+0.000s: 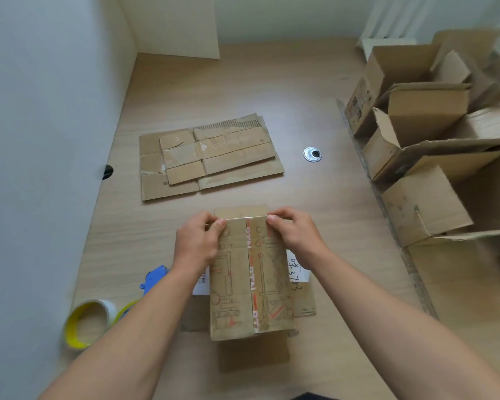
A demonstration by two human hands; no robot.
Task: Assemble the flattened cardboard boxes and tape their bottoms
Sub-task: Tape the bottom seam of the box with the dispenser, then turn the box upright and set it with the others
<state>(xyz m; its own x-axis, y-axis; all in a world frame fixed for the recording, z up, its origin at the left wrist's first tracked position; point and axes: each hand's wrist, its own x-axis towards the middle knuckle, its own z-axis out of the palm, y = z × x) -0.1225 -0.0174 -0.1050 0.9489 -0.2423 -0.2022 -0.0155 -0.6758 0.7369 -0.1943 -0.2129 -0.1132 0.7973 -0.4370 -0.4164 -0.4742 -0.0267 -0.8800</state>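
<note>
Near the front of the desk (315, 96), the box (243, 278) is stood bottom-up so the flap seam faces up for taping. A strip of clear tape (244, 218) is stretched across its far edge, pinched at one end by the left hand (198, 241) and at the other by the right hand (293, 235), probably so it gets laid down wrinkle-free. The tape roll (90, 321) is parked by the left arm, within easy reach. Flattened boxes (208, 157) are stacked farther back, and finished boxes (416, 134) are piled off right.
</note>
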